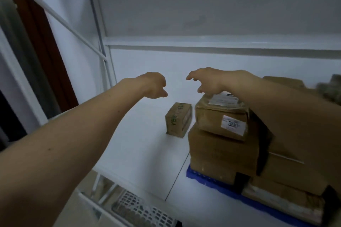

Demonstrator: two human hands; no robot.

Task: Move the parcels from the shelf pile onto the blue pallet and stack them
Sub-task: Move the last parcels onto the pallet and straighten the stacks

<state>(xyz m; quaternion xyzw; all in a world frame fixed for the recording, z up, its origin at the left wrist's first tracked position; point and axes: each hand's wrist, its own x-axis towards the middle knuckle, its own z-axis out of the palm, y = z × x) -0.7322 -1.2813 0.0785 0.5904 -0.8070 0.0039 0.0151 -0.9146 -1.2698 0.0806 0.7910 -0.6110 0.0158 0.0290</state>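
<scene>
A small brown parcel point(178, 119) with green tape stands alone on the white shelf surface point(144, 149). To its right, several brown parcels are stacked on the blue pallet point(203, 176); the top one point(221, 116) bears a white "300" label. My left hand point(154, 85) hovers above and left of the small parcel, fingers curled, holding nothing. My right hand point(204, 80) hangs over the back edge of the top stacked parcel, fingers apart and empty. My right forearm hides part of the stack.
White shelf uprights and a diagonal brace point(55, 14) rise at the left. More brown parcels point(287, 81) lie at the far right behind my arm. A perforated plastic crate point(140, 210) sits below the shelf's front edge.
</scene>
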